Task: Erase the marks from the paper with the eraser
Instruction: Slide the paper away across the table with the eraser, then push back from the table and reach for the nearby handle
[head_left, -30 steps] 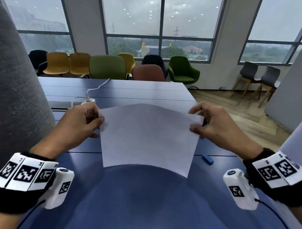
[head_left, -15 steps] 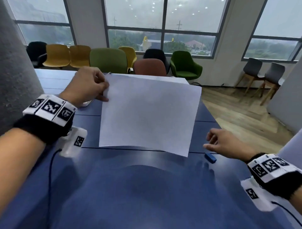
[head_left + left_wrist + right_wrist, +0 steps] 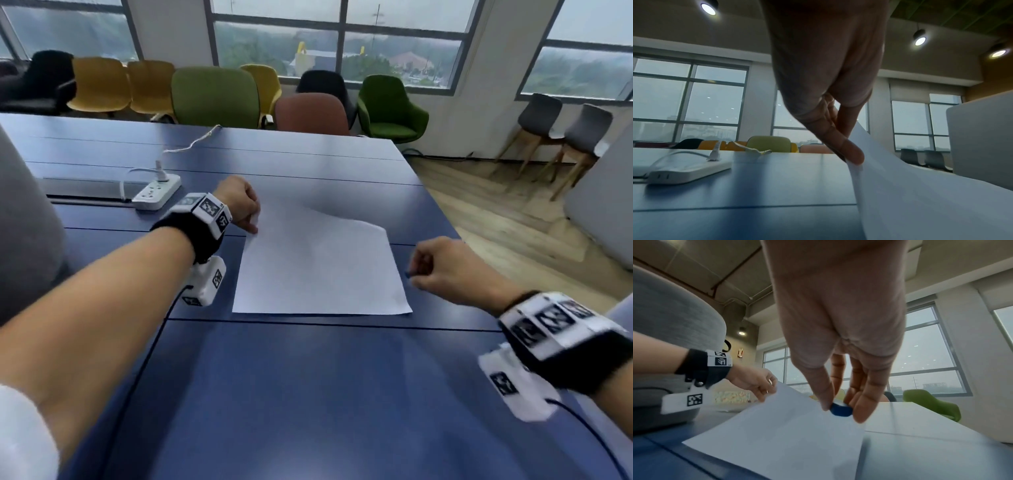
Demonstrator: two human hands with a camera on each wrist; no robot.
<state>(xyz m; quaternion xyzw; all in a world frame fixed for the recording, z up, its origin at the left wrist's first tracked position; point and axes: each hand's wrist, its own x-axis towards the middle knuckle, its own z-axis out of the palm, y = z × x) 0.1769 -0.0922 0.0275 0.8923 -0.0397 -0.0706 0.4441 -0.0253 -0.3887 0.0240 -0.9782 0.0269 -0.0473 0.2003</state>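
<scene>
A white sheet of paper (image 3: 318,267) lies on the blue table (image 3: 308,394), its far left part still lifted and curved. My left hand (image 3: 239,209) pinches the paper's far left corner between thumb and fingers (image 3: 854,154); the paper (image 3: 920,203) rises to it. My right hand (image 3: 442,267) is at the paper's right edge and pinches a small blue eraser (image 3: 840,409) between thumb and fingertips, just above the paper (image 3: 787,434). In the head view only a sliver of the eraser (image 3: 407,274) shows. No marks are visible on the paper.
A white power strip (image 3: 156,192) with a plugged cable sits on the table left of my left hand. Coloured chairs (image 3: 215,96) line the table's far side. The table's right edge (image 3: 442,212) drops to a wooden floor.
The left hand has lowered the paper from upright onto the table. The right hand let go of the paper earlier, reached down to the eraser and now pinches it.
</scene>
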